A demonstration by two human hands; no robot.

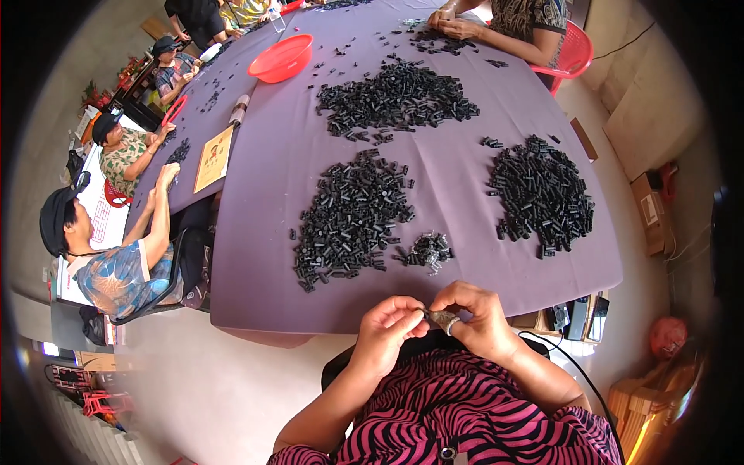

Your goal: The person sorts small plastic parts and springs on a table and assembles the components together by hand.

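My left hand [391, 332] is closed in a pinch, just past the table's near edge. My right hand [479, 319] pinches close beside it, with the fingertips of both nearly meeting. Between them is a small dark piece [425, 311], mostly covered by the fingers. Something greyish-brown [444, 318] shows at my right fingertips; I cannot make out what it is. Ahead of my hands lies a small pile of clear and silvery bits [431, 249]. Large heaps of short black cylindrical parts surround it: one left [353, 217], one right [542, 194], one farther back [399, 97].
A purple cloth covers the table [457, 178]. Farther off stand a red basin [281, 59] and a flat yellowish box [213, 159]. Several people sit along the left side [120, 267], and another person's hands [457, 27] work at the far right. A dark cable [577, 368] runs by my right arm.
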